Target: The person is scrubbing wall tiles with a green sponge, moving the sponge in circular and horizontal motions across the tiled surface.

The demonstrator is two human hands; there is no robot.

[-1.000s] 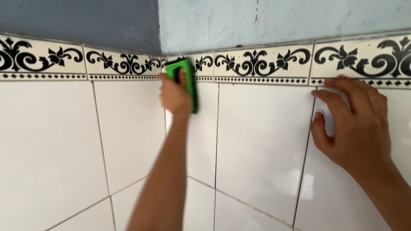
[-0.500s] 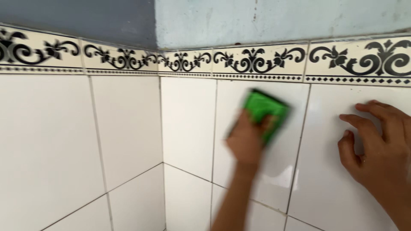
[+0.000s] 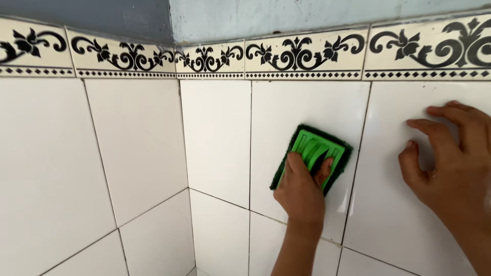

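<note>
Green scrub pad [image 3: 313, 158] pressed flat on white wall tile [image 3: 302, 110], gripped by left hand [image 3: 302, 191] at pad's 6 o'clock. Right hand [image 3: 450, 163] spread, fingers on tile at pad's 3 o'clock.

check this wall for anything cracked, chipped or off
No tile looks cracked or chipped. The painted wall above the patterned border tiles shows scuffs and worn patches. The left hand presses a green scrubbing pad on a white tile; the right hand rests flat beside it.
</note>
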